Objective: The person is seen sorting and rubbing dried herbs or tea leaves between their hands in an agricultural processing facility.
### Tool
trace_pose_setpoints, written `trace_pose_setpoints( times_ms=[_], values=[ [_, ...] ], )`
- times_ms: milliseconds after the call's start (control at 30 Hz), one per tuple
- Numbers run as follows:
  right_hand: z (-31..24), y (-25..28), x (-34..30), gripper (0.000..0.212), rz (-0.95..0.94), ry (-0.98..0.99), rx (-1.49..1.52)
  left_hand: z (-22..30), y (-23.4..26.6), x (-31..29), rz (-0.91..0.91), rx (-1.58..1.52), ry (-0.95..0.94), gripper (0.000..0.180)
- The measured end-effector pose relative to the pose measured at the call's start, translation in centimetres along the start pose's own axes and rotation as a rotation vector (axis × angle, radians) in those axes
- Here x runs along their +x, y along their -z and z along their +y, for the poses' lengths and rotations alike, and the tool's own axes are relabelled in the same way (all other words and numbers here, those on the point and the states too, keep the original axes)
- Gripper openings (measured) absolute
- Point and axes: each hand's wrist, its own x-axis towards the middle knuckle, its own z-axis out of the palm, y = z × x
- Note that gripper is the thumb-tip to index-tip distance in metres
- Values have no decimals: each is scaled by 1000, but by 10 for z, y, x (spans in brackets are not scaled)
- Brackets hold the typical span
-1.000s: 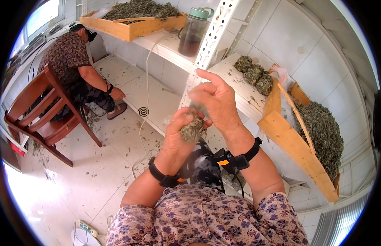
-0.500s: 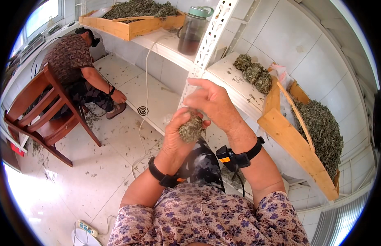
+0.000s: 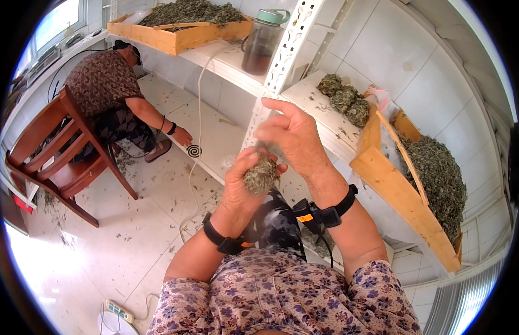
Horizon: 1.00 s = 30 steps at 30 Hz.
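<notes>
My left hand (image 3: pixel 237 187) is wrapped round a ball of dried grey-green herb (image 3: pixel 260 176) in front of my lap. Just above the ball is my right hand (image 3: pixel 296 137), its index finger raised and the other fingers curled in. Motion blurs those curled fingertips, and whatever they may pinch cannot be made out. Both wrists wear black bands. On the white shelf to the right lie several finished-looking herb balls (image 3: pixel 344 100), beside a wooden tray (image 3: pixel 402 204) heaped with loose dried herb (image 3: pixel 438 178).
A metal shelf post (image 3: pixel 290 47) rises ahead. Beyond it stand a lidded bottle (image 3: pixel 263 47) and another wooden tray (image 3: pixel 187 40) of herb. A co-worker (image 3: pixel 106 84) bends beside a wooden chair (image 3: pixel 75 151) at left. A white cord (image 3: pixel 200 106) hangs near a black coil (image 3: pixel 194 151); a power strip (image 3: pixel 119 310) lies on the floor.
My right hand has shifted slightly upward, its index finger lifting; the left hand keeps the herb ball in place. The co-worker has leaned to the right, reaching a hand toward the black coil.
</notes>
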Motion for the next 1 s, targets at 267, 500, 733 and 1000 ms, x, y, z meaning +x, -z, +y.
trace_pose_setpoints(
  times_ms=[267, 500, 733, 1000],
  values=[
    [-1, 4, -6, 54, -129, -104, 24, -2, 6, 3, -32, 32, -4, 40],
    [-3, 5, -6, 52, -86, -83, -11, -6, 7, 3, -19, 29, -8, 38],
    [-4, 7, -4, 50, -45, -64, 47, -8, 0, 1, 57, -104, -1, 20],
    [-14, 5, -3, 49, -19, -42, 128, -9, -2, 2, 44, -106, 38, 22]
  ],
)
